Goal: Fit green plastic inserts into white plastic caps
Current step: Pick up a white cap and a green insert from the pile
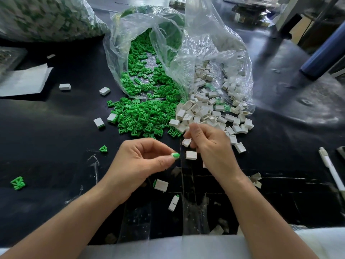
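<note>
Left hand (pixel 141 161): bare.
Right hand (pixel 209 144): bare likewise.
Forearms (pixel 74 217): left uncovered as far as is shown.
Garment (pixel 168 247): pale, whitish cloth, seen blurred along the lower edge.

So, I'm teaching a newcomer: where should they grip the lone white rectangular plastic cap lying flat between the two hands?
Probably from above, pinching the near and far edges of the white rectangular plastic cap. It lies flat on the black table, broad face up, with bare table before and behind it.
</note>
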`<state>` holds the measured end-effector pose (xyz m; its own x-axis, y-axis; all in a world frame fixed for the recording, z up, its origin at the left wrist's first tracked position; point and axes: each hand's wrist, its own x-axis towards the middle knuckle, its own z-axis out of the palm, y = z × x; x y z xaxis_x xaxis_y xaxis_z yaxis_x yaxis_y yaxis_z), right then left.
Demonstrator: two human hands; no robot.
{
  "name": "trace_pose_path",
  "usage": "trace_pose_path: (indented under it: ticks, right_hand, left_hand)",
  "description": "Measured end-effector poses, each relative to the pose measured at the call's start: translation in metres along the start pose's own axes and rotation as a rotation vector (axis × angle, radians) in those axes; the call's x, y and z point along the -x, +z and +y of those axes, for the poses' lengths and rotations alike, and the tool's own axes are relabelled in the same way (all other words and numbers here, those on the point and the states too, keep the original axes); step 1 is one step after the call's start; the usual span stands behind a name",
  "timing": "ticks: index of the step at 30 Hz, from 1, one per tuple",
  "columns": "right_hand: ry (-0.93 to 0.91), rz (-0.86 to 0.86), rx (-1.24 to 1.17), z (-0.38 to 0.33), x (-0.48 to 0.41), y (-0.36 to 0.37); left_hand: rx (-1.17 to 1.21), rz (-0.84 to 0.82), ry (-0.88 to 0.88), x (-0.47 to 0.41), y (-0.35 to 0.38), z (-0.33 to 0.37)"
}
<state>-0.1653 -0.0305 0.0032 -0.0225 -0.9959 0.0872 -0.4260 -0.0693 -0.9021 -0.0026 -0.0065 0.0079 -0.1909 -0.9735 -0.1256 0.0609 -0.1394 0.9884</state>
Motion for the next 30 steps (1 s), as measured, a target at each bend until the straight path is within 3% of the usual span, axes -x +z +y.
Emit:
trace_pose_path:
  ticks: [4,15,25,30]
  right_hand:
    - [-0.104,0.093,0.236,0.005,-0.001,-0.003]
    - [-0.179,0.006,0.644,0.009,-0.001,0.005]
    - [-0.208,-0.041,0.517,0.004,0.0,0.008]
    - [-0.268,0.008,0.224,-0.001,0.004,0.013]
  left_hand:
    - [-0.03,-0.041,-0.005,0.002,0.001,0.001]
    - [-0.105,0.045,-0.005,-0.002,-0.002,-0.003]
    - [0.005,0.105,-0.054,-0.006,-0.002,-0.005]
    - [-0.001,0.103,-0.04,-0.007,-0.003,-0.007]
